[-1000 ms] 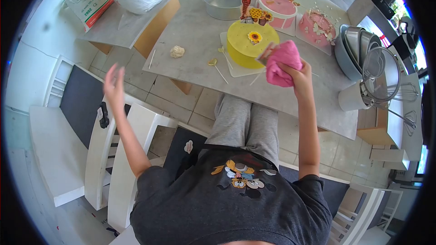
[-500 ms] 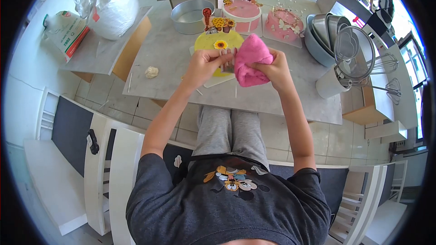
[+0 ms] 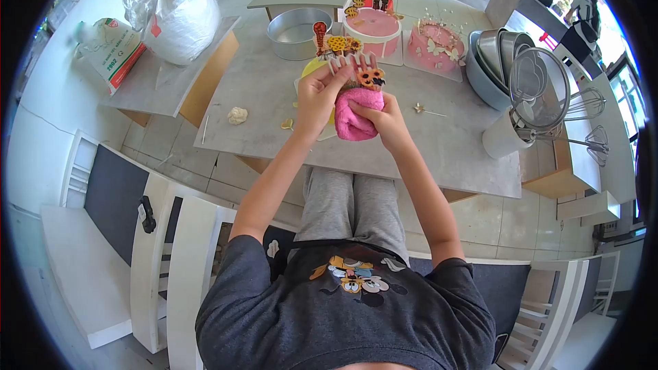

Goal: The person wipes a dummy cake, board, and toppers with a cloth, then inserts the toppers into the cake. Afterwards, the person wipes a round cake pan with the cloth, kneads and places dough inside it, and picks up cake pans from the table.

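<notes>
My left hand [image 3: 319,99] pinches a small picket-fence cake topper [image 3: 371,78] with sunflowers on it, held upright above the table. My right hand [image 3: 385,122] grips a bunched pink cloth [image 3: 356,115], pressed against the topper's lower part. Behind the hands is a yellow cake [image 3: 310,68], mostly hidden by them. Sunflower-pot decorations [image 3: 344,44] and a red upright decoration [image 3: 319,35] stand at the cake. On the table to the right lies a gold star pick [image 3: 419,107], and a small yellow piece [image 3: 286,124] is left of my left wrist.
At the back are a round metal tin [image 3: 288,44], a tall pink cake [image 3: 373,31] and a pink butterfly cake [image 3: 434,48]. Metal bowls [image 3: 490,72] and a white holder [image 3: 504,138] with whisks and strainers stand right. A crumpled white lump [image 3: 237,116] lies left.
Both hands have come closer together. The cloth has moved left, and the topper now stands above it with its sunflowers showing. The view has shifted slightly.
</notes>
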A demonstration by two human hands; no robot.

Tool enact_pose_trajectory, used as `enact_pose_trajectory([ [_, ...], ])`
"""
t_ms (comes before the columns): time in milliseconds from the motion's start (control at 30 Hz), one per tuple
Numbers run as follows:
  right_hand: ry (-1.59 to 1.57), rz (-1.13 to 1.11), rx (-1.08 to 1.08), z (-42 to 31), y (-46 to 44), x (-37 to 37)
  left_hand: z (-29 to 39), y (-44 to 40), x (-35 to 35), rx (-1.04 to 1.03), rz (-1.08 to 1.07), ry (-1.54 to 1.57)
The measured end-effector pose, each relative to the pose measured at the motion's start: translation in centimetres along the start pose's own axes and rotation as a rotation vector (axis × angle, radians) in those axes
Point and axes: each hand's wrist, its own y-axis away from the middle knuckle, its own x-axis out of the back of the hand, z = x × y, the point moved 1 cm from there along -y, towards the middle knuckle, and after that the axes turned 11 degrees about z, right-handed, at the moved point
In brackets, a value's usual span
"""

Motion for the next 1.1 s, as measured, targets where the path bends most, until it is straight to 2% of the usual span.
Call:
enact_pose_trajectory([
  [167,0.052,-0.028,0.043,-0.2,-0.1,-1.0,0.7,-0.6,2.2,-0.065,-0.175,-0.233],
  [233,0.051,-0.018,0.047,-0.7,0.7,-1.4,1.7,-1.1,2.9,-0.039,0.038,-0.169],
  [300,0.151,-0.049,0.040,-1.2,2.3,-1.4,3.7,-3.2,4.7,-0.046,0.235,0.270],
  [367,0.204,-0.064,0.097,1.2,2.8,0.4,6.3,-5.8,8.3,-0.207,0.313,0.319],
  [400,0.121,0.051,0.026,1.7,2.9,1.0,6.5,-5.9,8.3,-0.209,0.322,0.323],
  [433,0.038,0.168,-0.046,2.0,2.9,1.7,6.7,-5.8,8.5,-0.262,0.305,0.177],
  [500,-0.054,0.186,-0.053,1.4,1.9,2.6,4.9,-5.5,8.0,-0.371,0.342,-0.071],
  [533,-0.150,0.209,-0.056,0.8,1.4,2.4,3.5,-4.4,7.4,-0.353,0.348,-0.337],
  [567,-0.155,0.211,-0.059,0.1,1.3,1.7,2.4,-3.3,6.4,-0.613,0.305,-0.606],
  [600,-0.291,0.155,-0.073,-0.5,1.2,0.5,1.4,-2.1,5.2,-0.871,0.250,-0.870],
  [667,-0.502,0.073,-0.103,-0.1,0.7,-0.8,-0.2,0.0,3.0,-0.731,0.052,-0.874],
  [700,-0.498,0.083,-0.094,-0.3,0.7,-1.6,-0.3,1.0,1.9,-0.733,0.044,-0.863],
  [767,-0.284,0.148,0.046,-1.5,0.8,-2.9,-0.1,2.8,0.4,-0.749,-0.024,-0.785],
  [800,-0.237,0.177,0.066,-1.8,0.7,-2.6,0.1,3.1,0.4,-0.834,-0.044,-0.956],
  [833,-0.236,0.180,0.072,-1.8,0.4,-2.1,0.5,3.2,0.6,-0.838,-0.047,-0.952],
  [900,-0.223,0.213,0.103,-1.6,-0.1,-1.2,1.4,3.3,1.3,-0.411,-0.090,-0.388],
  [933,-0.276,0.198,0.102,-1.7,-0.1,-1.0,1.4,3.4,0.8,-0.252,0.074,-0.130],
  [967,-0.278,0.197,0.098,-1.6,-0.1,-1.0,1.5,3.2,1.4,-0.250,0.076,-0.134],
  [1033,-0.165,0.127,0.107,-1.4,-0.1,-1.1,0.9,2.2,2.9,0.041,-0.062,-0.303],
  [1100,-0.169,0.125,0.067,-1.5,0.2,-1.5,-0.6,1.7,3.3,-0.009,-0.019,-0.263],
])
